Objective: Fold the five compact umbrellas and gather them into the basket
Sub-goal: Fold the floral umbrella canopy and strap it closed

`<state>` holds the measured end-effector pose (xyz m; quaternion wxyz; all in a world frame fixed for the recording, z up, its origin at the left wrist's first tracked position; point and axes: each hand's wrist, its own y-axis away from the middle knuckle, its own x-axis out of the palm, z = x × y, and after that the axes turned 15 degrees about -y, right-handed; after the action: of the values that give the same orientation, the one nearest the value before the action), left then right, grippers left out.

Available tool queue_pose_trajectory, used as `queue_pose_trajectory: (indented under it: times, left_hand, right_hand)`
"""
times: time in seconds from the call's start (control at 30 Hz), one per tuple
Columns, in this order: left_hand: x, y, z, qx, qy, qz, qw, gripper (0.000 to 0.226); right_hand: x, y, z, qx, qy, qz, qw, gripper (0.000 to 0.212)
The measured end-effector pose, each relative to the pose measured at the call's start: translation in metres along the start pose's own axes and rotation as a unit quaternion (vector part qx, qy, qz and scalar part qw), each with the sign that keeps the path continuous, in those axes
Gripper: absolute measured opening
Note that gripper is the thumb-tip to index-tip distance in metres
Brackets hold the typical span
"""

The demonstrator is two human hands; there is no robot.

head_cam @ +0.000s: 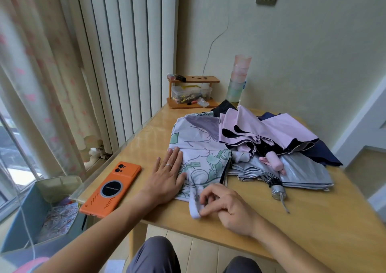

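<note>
A white umbrella with a green and purple print (198, 145) lies spread flat on the wooden table (313, 216). My left hand (167, 174) presses flat on its left edge, fingers straight. My right hand (227, 203) pinches the umbrella's white closing strap (193, 208) near the table's front edge. To the right lie a pink umbrella with black lining (271, 130), a silver umbrella (302, 174) with a silver handle (278, 192), and a navy umbrella (325, 153) partly under them. A blue basket (18, 216) stands on the floor at lower left.
An orange phone (111, 189) lies on the table's left edge. A small wooden shelf with a plastic box (191, 92) and a stack of pastel cups (238, 78) stand at the back by the wall. Curtains and a radiator are on the left.
</note>
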<state>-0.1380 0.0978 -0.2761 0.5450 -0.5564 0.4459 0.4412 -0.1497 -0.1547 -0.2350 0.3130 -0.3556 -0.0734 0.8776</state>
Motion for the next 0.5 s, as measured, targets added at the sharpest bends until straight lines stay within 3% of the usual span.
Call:
queue_pose_trajectory:
  times: [0.13, 0.27, 0.37, 0.5]
  left_hand:
    - [-0.004, 0.001, 0.000, 0.010, 0.005, -0.001, 1.000, 0.083]
    - [-0.003, 0.001, -0.001, -0.001, 0.006, -0.032, 0.999, 0.081]
    - [-0.003, 0.003, 0.000, 0.023, -0.017, -0.106, 0.994, 0.076]
    - [-0.006, 0.001, 0.001, 0.112, -0.015, -0.118, 0.987, 0.068]
  right_hand:
    - [-0.007, 0.007, 0.004, 0.026, -0.039, 0.060, 0.997, 0.072]
    - [-0.014, 0.004, 0.010, 0.068, -0.116, 0.072, 0.988, 0.058]
    - [-0.017, -0.005, 0.006, 0.075, -0.105, -0.040, 0.991, 0.051]
    - [-0.011, -0.023, -0.004, 0.034, 0.060, -0.159, 0.985, 0.042]
